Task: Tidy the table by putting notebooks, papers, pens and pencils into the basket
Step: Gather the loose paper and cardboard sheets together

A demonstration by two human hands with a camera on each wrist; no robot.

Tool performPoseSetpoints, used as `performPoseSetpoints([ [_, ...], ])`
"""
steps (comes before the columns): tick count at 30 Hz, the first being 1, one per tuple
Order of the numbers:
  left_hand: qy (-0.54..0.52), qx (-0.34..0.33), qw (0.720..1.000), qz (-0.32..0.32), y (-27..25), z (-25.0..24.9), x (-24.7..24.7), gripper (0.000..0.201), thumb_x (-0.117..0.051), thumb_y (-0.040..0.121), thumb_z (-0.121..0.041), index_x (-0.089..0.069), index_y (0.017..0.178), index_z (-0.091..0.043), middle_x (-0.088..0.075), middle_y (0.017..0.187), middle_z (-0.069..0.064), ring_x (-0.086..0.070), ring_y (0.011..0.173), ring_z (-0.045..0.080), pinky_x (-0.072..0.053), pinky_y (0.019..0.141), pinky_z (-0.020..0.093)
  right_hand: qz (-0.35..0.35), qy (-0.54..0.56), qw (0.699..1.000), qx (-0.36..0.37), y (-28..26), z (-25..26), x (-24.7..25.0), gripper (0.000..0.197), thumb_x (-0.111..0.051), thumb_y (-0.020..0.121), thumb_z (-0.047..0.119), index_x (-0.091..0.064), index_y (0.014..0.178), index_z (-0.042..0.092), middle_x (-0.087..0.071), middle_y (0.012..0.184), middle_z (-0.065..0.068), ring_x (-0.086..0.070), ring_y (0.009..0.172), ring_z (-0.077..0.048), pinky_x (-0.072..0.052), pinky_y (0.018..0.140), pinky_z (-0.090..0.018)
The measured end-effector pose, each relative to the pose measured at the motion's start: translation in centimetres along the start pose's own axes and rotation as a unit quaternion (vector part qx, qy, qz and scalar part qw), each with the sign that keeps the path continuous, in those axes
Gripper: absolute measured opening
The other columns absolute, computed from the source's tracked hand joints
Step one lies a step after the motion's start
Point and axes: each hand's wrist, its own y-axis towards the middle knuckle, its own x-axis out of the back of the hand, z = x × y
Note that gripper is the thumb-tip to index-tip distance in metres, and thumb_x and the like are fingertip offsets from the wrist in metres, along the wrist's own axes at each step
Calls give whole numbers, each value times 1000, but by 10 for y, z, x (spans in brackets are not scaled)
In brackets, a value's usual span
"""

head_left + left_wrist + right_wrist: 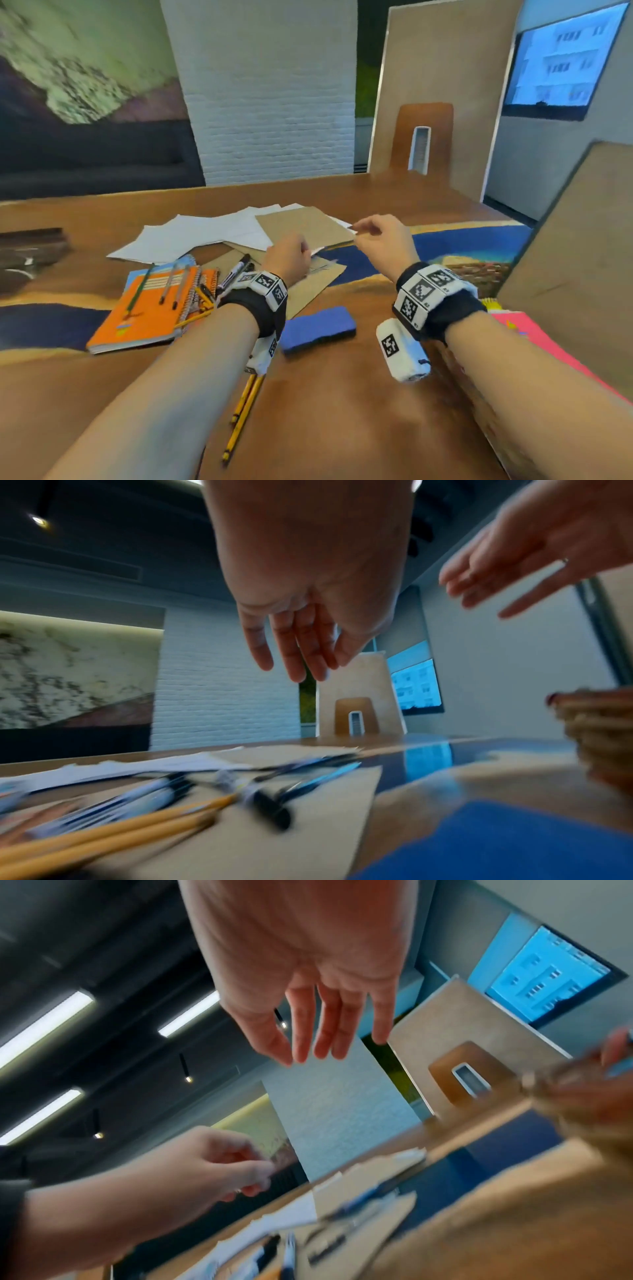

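Both hands raised above a cluttered wooden table (342, 428), neither holding anything. Left hand (287, 257) with fingers (291, 653) hanging loosely straight, thumb close alongside, grip narrow and empty. Right hand (382, 240) likewise empty, fingers (329, 1026) relaxed and pointing down, a small gap between thumb and forefinger.

Directly beneath and between the two hands, brown card sheets (305, 224) lying over a fan of white papers (191, 236) spread out to the far left of the left hand. Under the left wrist, on a lower brown sheet, a black marker (236, 269) and pens, blurred in the left wrist view. Left of that forearm, an orange spiral notebook (144, 308) stacked on another notebook, with a green pencil (140, 287) and two pens (176, 284) resting on its cover. Yellow pencils (241, 414) on the table below the left forearm, nearer the body, more of them beside the notebook's spiral edge. A blue eraser block (317, 327) between the two wrists. A pink notebook (534, 339) under the right forearm, partly hidden by it.

Woven basket (599, 729) to the right of both hands, seen only at the edge of the wrist views and heavily blurred; contents impossible to tell.
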Motion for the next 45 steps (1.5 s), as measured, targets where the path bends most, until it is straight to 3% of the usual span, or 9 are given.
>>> performPoseSetpoints([
  [8,87,-11,995,45,-42,92,11,16,-47,95,-20,-58,89,-10,-63,89,9,-58,85,26,-44,70,35,181,-120,973,-83,-2,-26,-74,18,-58,84,13,-67,100,9,-67,104,-8,-61,101,-24,-50,89,-35],
  [12,116,-30,991,61,-49,113,11,20,-47,96,-26,-62,99,-12,-62,100,7,-55,94,22,-44,79,32,210,-150,959,-116,1,-24,-98,22,-56,86,16,-67,102,6,-68,102,-11,-62,95,-25,-49,78,-29],
  [16,122,-34,987,99,-49,123,7,23,-48,96,-24,-62,112,-17,-58,114,3,-50,109,18,-43,90,30,259,-183,938,-141,7,-23,-116,29,-58,86,22,-66,106,3,-66,108,-14,-62,100,-26,-50,82,-32],
  [20,136,-45,976,164,-44,129,7,34,-55,91,-27,-57,125,-20,-53,125,0,-46,118,17,-40,100,32,292,-231,911,-180,14,-21,-130,24,-58,86,32,-58,79,9,-61,89,-10,-59,85,-25,-43,55,-25],
  [24,148,-63,968,194,-39,132,6,46,-57,90,-44,-55,130,-21,-48,134,-2,-43,123,16,-38,104,34,280,-254,901,-213,21,-16,-138,41,-53,91,38,-55,115,4,-60,117,-10,-57,108,-23,-43,77,-25],
  [29,215,-93,945,229,-35,133,2,55,-48,90,-54,-48,135,-22,-40,142,0,-34,131,18,-27,109,36,261,-268,907,-194,18,-15,-156,25,-54,89,24,-59,104,4,-63,102,-10,-52,82,-21,-42,70,-25],
  [35,256,-139,927,236,-28,129,0,51,-44,94,-49,-48,135,-18,-44,139,2,-37,129,19,-28,107,34,282,-314,898,-126,14,-13,-163,29,-53,88,27,-58,108,6,-59,111,-11,-55,91,-22,-44,75,-26],
  [41,256,-161,916,264,-20,120,-5,41,-44,97,-36,-54,128,-12,-53,125,7,-47,118,23,-37,99,35,290,-351,888,-70,13,-13,-163,37,-48,92,28,-51,124,8,-49,126,-13,-50,114,-25,-43,94,-32],
  [45,189,-129,930,288,-20,128,-3,54,-52,91,-48,-51,131,-11,-53,124,7,-50,114,21,-44,95,34,299,-375,877,-25,16,-9,-163,33,-44,95,27,-55,121,11,-53,122,-9,-53,111,-22,-44,89,-30],
])
